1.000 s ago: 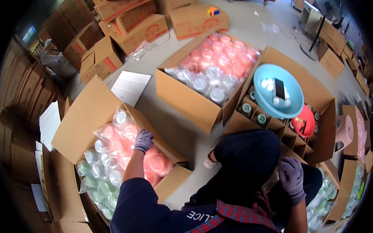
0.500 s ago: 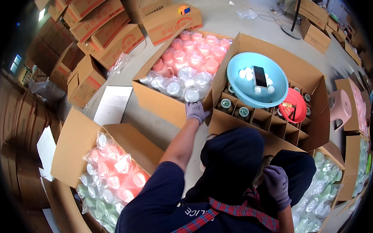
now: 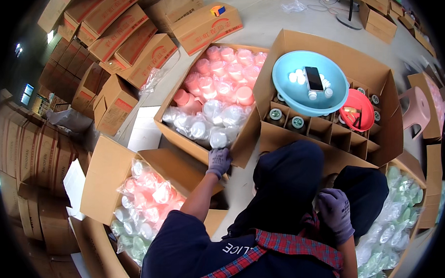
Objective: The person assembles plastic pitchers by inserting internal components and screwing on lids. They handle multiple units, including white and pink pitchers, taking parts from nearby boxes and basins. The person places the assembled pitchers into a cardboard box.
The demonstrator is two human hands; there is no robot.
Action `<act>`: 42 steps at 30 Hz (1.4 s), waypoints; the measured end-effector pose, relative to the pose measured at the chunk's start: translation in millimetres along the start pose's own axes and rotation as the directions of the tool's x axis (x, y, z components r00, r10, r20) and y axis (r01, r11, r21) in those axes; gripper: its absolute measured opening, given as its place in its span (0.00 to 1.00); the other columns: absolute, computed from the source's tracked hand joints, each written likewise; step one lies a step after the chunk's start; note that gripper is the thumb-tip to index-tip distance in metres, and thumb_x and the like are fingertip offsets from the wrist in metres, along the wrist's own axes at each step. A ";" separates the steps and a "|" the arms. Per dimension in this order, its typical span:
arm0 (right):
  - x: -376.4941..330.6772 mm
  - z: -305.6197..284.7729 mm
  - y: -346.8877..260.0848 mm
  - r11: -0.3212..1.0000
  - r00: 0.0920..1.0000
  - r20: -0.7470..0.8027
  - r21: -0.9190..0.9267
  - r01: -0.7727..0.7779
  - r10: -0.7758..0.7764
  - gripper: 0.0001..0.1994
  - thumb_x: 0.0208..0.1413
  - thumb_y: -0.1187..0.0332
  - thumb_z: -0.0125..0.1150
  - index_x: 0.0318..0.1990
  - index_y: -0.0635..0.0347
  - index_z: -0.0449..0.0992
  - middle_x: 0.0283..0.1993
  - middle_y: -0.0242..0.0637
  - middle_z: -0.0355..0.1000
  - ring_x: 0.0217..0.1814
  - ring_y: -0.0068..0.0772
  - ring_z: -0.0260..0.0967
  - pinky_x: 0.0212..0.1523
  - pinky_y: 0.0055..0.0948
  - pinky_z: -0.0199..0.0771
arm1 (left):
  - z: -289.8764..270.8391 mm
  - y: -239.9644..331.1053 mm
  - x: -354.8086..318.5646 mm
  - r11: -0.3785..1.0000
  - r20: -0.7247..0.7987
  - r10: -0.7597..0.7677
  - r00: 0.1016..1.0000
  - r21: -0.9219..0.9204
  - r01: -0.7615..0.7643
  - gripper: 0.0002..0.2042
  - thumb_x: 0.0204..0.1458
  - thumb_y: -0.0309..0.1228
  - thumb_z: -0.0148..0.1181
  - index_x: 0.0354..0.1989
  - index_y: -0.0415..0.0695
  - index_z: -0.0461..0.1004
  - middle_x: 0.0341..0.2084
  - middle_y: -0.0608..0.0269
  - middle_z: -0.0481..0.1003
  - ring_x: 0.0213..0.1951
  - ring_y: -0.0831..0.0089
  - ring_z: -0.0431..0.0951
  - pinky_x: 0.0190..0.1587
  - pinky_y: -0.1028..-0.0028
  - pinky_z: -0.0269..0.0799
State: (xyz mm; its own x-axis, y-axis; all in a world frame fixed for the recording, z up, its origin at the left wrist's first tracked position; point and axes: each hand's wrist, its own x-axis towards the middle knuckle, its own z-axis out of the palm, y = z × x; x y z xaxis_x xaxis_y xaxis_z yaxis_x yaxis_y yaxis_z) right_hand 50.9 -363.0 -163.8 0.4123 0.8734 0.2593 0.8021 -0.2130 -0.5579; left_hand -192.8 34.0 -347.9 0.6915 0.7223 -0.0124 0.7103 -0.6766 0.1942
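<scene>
My left hand [image 3: 218,162], in a grey-purple glove, grips the near rim of an open cardboard box [image 3: 183,141]. Pink bottles [image 3: 212,84] fill the far part of this box, wrapped in clear plastic. Along its near side lie pale bottles [image 3: 198,128], also in clear bags, one just beyond my fingertips. My right hand [image 3: 336,215], gloved alike, rests by my right knee with its fingers curled in. Whatever it may hold is hidden.
A divided carton [image 3: 329,162] of bottles bears a blue basin [image 3: 287,102] with a phone and white caps, plus a red bowl [image 3: 362,125]. Another open box [image 3: 108,174] of wrapped bottles stands at left, green bottles [image 3: 391,218] at right. Stacked cartons [image 3: 116,30] rise behind.
The box of pink bottles has come nearer to me, with my left hand still on its rim. My right hand stays curled by the knee. The whole view has shifted a little.
</scene>
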 end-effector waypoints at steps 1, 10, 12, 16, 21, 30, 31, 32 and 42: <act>-0.2 3.4 -0.4 1.000 1.000 -0.005 0.003 0.010 -0.010 0.09 0.47 0.74 0.65 0.38 0.60 0.79 0.43 0.43 0.77 0.47 0.49 0.74 0.50 0.42 0.74 | 0.9 -7.7 -22.6 0.999 -0.010 0.031 0.999 -0.018 -0.031 0.12 0.47 0.41 0.65 0.35 0.49 0.74 0.34 0.55 0.77 0.46 0.52 0.74 0.53 0.55 0.62; 5.6 26.6 -9.0 0.999 0.994 0.103 0.043 0.028 -0.032 0.08 0.48 0.74 0.65 0.37 0.60 0.79 0.42 0.43 0.77 0.46 0.49 0.74 0.48 0.42 0.74 | -28.7 -52.4 -180.7 0.990 0.298 0.112 0.948 -0.119 -0.080 0.11 0.48 0.39 0.64 0.36 0.48 0.74 0.35 0.56 0.77 0.45 0.54 0.75 0.54 0.55 0.64; 7.8 31.4 -7.4 1.000 0.986 0.165 0.024 -0.002 -0.002 0.08 0.49 0.73 0.65 0.38 0.59 0.80 0.43 0.43 0.78 0.47 0.48 0.74 0.49 0.42 0.74 | -38.7 -63.1 -192.6 0.988 0.368 0.138 0.920 -0.119 -0.100 0.11 0.49 0.39 0.62 0.37 0.47 0.74 0.35 0.55 0.78 0.44 0.53 0.77 0.53 0.56 0.67; 14.3 34.3 -2.6 0.997 0.981 0.185 0.040 -0.065 0.057 0.06 0.48 0.74 0.65 0.36 0.61 0.80 0.42 0.43 0.78 0.45 0.47 0.75 0.47 0.41 0.75 | -121.3 -82.8 -130.9 0.974 0.369 0.008 0.930 -0.214 0.077 0.16 0.54 0.45 0.54 0.44 0.52 0.81 0.38 0.52 0.81 0.43 0.53 0.81 0.50 0.57 0.75; 38.6 37.2 -4.6 0.991 0.964 0.241 0.044 -0.123 0.109 0.06 0.48 0.75 0.64 0.34 0.62 0.80 0.40 0.44 0.78 0.43 0.48 0.75 0.44 0.39 0.76 | -166.6 -218.8 -25.6 0.900 0.065 -0.408 0.911 0.196 0.389 0.37 0.53 0.50 0.61 0.69 0.47 0.59 0.61 0.45 0.69 0.60 0.48 0.72 0.63 0.59 0.66; 68.8 49.0 -7.5 0.950 0.904 0.347 0.091 -0.298 0.250 0.06 0.45 0.75 0.64 0.32 0.65 0.78 0.38 0.47 0.75 0.43 0.50 0.74 0.43 0.40 0.75 | -221.6 -409.5 27.9 0.511 -0.234 -0.687 0.688 0.518 0.686 0.42 0.55 0.60 0.54 0.75 0.55 0.49 0.76 0.56 0.43 0.74 0.51 0.45 0.69 0.42 0.48; 68.8 49.7 -7.0 0.936 0.893 0.359 0.119 -0.332 0.271 0.06 0.45 0.75 0.65 0.32 0.65 0.78 0.38 0.47 0.75 0.43 0.50 0.74 0.43 0.41 0.75 | -204.2 -432.1 22.1 0.495 -0.235 -0.733 0.638 0.459 0.738 0.43 0.56 0.62 0.51 0.75 0.53 0.48 0.76 0.56 0.43 0.74 0.50 0.47 0.69 0.42 0.49; 76.7 47.2 -0.6 0.925 0.886 0.378 0.157 -0.346 0.267 0.07 0.44 0.75 0.65 0.33 0.64 0.78 0.39 0.47 0.75 0.43 0.50 0.74 0.43 0.41 0.75 | -195.9 -475.1 -8.5 0.514 -0.282 -0.699 0.657 0.441 0.736 0.42 0.57 0.64 0.47 0.75 0.51 0.50 0.75 0.54 0.48 0.73 0.50 0.50 0.69 0.42 0.47; 83.3 36.7 -5.0 0.987 0.811 0.574 0.033 -0.157 0.110 0.12 0.54 0.60 0.64 0.37 0.59 0.80 0.41 0.41 0.76 0.45 0.47 0.74 0.47 0.41 0.76 | -50.1 -452.2 39.3 0.637 0.136 -0.765 0.630 0.306 0.708 0.44 0.56 0.70 0.35 0.73 0.49 0.52 0.72 0.51 0.55 0.71 0.49 0.53 0.68 0.38 0.40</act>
State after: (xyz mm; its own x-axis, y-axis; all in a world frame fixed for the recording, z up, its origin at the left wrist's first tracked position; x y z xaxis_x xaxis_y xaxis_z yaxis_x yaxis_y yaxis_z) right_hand 65.3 -273.1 -168.4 0.1749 0.9366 -0.3035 0.7125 -0.3331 -0.6175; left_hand -493.4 375.5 -387.1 -0.0898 0.9530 -0.2893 0.9821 0.0364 -0.1849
